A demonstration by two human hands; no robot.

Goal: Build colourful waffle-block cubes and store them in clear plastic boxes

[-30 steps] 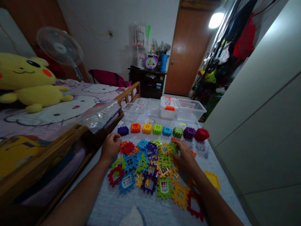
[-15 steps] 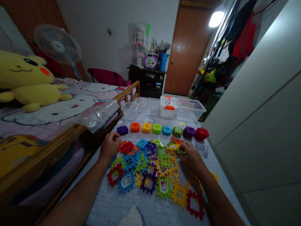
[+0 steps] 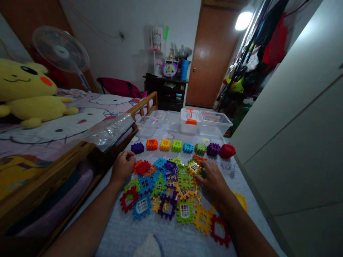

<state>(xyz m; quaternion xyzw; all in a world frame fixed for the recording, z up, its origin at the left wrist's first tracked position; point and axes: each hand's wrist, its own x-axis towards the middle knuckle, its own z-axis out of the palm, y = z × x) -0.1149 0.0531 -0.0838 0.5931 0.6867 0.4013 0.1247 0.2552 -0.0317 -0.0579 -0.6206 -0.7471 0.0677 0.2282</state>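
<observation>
A heap of flat, colourful interlocking plastic tiles lies on a pale blue mat. Behind it stands a row of assembled cubes in purple, orange, yellow, green, blue and red. My left hand rests curled at the heap's left edge, next to a red tile; what its fingers hold is hidden. My right hand lies on the heap's right side, fingertips closed on a yellow tile.
Clear plastic boxes, one with an orange latch, stand behind the cubes. A wooden bed frame with a yellow plush toy and a plastic bag runs along the left. A white cabinet wall borders the right.
My right hand moved right from the heap's middle, then came back left onto the yellow tile. My left hand stayed put. The view shifted slightly.
</observation>
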